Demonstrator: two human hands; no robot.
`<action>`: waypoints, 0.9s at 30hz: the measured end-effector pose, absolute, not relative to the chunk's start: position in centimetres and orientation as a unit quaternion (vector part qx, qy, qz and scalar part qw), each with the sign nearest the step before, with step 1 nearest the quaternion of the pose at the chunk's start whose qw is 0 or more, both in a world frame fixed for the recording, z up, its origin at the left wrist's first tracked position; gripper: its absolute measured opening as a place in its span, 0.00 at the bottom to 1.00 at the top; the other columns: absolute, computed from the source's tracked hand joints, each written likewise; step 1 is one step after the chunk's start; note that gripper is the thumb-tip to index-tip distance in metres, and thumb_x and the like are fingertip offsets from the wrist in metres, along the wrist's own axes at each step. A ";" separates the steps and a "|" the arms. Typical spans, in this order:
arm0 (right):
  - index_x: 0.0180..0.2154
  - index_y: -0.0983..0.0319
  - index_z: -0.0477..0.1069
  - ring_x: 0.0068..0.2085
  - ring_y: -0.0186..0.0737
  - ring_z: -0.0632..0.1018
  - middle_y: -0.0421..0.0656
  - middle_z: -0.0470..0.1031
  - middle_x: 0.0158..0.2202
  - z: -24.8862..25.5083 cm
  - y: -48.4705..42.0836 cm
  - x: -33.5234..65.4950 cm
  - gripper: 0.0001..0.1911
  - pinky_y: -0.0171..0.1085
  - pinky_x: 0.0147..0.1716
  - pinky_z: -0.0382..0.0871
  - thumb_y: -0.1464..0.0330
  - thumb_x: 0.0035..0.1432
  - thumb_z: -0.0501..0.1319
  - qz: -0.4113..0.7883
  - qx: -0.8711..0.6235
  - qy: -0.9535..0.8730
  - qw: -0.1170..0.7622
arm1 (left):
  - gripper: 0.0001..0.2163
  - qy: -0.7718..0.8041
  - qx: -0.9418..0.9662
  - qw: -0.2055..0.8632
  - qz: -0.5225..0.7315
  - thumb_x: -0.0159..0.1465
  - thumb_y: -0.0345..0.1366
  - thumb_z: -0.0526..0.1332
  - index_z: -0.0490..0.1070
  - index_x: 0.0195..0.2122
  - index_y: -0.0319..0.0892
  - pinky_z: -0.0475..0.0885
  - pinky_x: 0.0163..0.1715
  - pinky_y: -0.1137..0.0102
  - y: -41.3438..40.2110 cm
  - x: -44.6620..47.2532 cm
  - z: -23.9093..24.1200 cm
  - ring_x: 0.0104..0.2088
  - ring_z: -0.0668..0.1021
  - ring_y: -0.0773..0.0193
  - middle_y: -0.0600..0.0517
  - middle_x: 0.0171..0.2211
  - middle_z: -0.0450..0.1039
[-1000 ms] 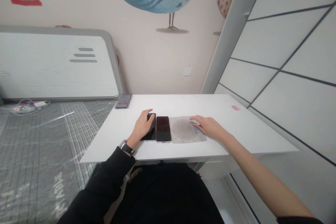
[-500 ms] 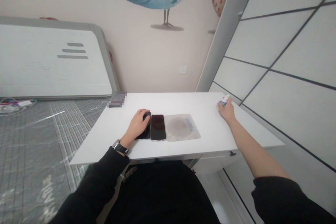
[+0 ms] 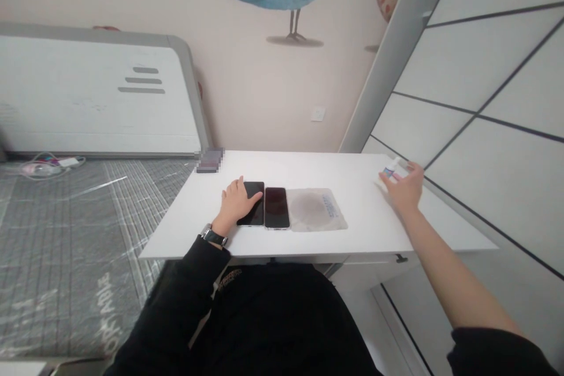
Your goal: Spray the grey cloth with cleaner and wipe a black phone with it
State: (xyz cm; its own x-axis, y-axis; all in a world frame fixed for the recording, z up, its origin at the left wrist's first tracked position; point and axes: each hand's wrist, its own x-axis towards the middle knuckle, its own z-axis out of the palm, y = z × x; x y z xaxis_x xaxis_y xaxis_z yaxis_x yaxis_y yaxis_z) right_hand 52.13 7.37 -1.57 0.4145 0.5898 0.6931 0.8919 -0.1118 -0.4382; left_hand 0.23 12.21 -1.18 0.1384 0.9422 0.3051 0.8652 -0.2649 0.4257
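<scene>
Two dark phones lie side by side on the white table (image 3: 308, 247). My left hand (image 3: 234, 204) rests flat on the left phone (image 3: 254, 202), fingers spread; the right phone (image 3: 277, 208) is untouched. Beside the phones lies a clear plastic pouch (image 3: 315, 210) with a grey round cloth inside. My right hand (image 3: 406, 189) is stretched out to the table's far right, fingers apart, right next to a small white bottle (image 3: 390, 169) with a blue label that stands upright near the wall panel. Nothing is in its grip.
A small blurred object (image 3: 210, 160) sits at the table's back left corner. A plastic-wrapped mattress (image 3: 66, 235) and white headboard (image 3: 88, 100) are to the left, a panelled cupboard wall (image 3: 484, 129) to the right. A drawer knob (image 3: 400, 258) shows under the table edge.
My right hand went from the pouch to the far right with the small bottle, stood it down and opened. My left hand slid slightly left on the phone.
</scene>
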 end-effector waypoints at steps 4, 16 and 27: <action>0.58 0.66 0.59 0.59 0.64 0.69 0.63 0.67 0.56 -0.7 6.4 50.7 0.27 0.61 0.59 0.63 0.56 0.64 0.57 -0.216 -0.697 -0.515 0.450 | 0.30 0.582 0.777 0.057 0.232 0.68 0.45 0.59 0.59 0.69 0.40 0.63 0.62 0.48 11.7 0.1 -0.7 0.63 0.71 0.38 0.34 0.62 0.70; 0.46 0.58 0.74 0.46 0.51 0.80 0.48 0.80 0.45 -0.7 5.6 39.2 0.12 0.48 0.48 0.74 0.65 0.66 0.54 -0.090 -0.594 -0.731 0.325 | 0.41 0.634 0.748 0.005 0.196 0.62 0.52 0.64 0.54 0.70 0.33 0.71 0.51 0.50 10.2 0.1 1.2 0.55 0.73 0.33 0.28 0.55 0.72; 0.58 0.60 0.71 0.62 0.61 0.72 0.54 0.73 0.61 -1.3 7.1 35.4 0.30 0.59 0.63 0.64 0.48 0.63 0.64 -0.042 -0.580 -0.774 0.251 | 0.41 0.621 0.755 0.021 0.208 0.60 0.45 0.64 0.54 0.71 0.33 0.71 0.52 0.53 10.5 0.1 1.3 0.54 0.73 0.37 0.32 0.53 0.74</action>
State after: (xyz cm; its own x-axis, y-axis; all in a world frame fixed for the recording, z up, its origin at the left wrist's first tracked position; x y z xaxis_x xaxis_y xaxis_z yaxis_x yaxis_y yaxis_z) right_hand 35.36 7.13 -1.34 -0.2025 0.8766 0.4366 0.9184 0.3247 -0.2261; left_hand 0.14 10.50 1.27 0.1415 0.9472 0.2879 0.9297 -0.2270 0.2901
